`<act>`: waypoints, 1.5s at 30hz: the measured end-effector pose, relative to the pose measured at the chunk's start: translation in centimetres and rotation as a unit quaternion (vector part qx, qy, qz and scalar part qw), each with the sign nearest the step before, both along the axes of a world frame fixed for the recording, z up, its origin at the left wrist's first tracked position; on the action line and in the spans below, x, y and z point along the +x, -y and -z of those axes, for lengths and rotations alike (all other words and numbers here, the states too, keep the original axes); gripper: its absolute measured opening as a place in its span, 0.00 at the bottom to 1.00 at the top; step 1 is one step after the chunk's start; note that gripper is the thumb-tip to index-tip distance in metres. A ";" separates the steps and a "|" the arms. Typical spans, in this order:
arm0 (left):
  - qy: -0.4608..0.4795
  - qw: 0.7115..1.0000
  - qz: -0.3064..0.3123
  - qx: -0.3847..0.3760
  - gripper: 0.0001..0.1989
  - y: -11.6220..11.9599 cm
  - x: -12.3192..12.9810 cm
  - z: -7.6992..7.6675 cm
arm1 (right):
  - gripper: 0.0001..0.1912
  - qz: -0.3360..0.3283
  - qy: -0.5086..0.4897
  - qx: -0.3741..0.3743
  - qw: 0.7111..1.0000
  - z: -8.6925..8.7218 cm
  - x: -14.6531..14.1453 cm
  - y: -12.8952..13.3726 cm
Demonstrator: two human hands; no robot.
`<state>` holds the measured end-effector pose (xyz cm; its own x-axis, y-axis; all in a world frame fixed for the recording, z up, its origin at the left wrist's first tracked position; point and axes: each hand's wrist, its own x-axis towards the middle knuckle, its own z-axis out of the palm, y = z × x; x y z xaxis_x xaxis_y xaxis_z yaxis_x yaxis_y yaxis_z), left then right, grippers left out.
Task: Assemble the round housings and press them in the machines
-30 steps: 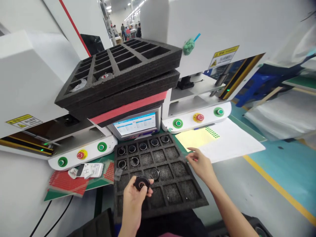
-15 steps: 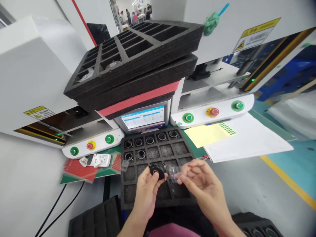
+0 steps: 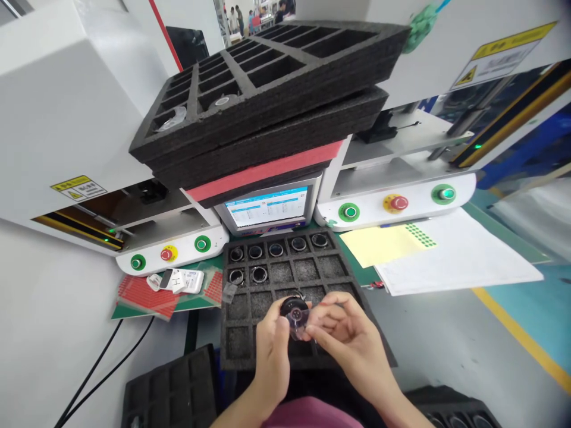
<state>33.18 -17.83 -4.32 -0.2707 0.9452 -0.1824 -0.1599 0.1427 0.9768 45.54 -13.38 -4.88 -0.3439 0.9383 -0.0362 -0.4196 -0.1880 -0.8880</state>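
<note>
My left hand (image 3: 273, 351) grips a round black watch case (image 3: 289, 305) between thumb and fingers, its back with a small round sensor window facing me. A clear plastic film (image 3: 297, 334) lies against the lower part of that back. The thumb and forefinger of my right hand (image 3: 354, 339) pinch the film at its right edge. Both hands are above the front of a black foam tray (image 3: 238, 348) with square pockets. Several round watch cases (image 3: 259, 274) sit in its rear pockets.
A stack of foam trays (image 3: 267, 113) overhangs a small screen (image 3: 267, 205). White machines with green and red buttons (image 3: 397, 203) flank it. Papers (image 3: 455, 255) lie at right; red sticker sheets (image 3: 147, 297) and a white device (image 3: 193, 281) lie at left. More trays (image 3: 172, 386) stand low down.
The watch case has turned so its back faces me. My right hand has moved left, bringing the clear film from beside the case onto its back. The view has shifted slightly.
</note>
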 end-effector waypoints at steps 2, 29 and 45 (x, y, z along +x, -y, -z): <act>-0.022 1.000 0.005 -0.004 0.26 0.0 0.1 -0.1 | 0.21 0.010 0.013 0.000 1.000 -0.1 -0.1 0.0; -0.580 0.809 0.090 -0.041 0.06 -9.9 -3.0 7.1 | 0.24 0.210 0.162 -0.004 0.964 5.8 5.1 -1.3; -0.507 0.850 0.073 -0.123 0.11 -5.4 -0.7 6.1 | 0.27 0.172 0.208 0.036 0.962 5.7 5.3 -1.6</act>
<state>32.48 -12.48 -10.43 -0.2907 0.9490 -0.1224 0.7829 0.3094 0.5398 50.88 -11.83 -10.54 0.0171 0.9993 -0.0345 -0.0504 -0.0336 -0.9982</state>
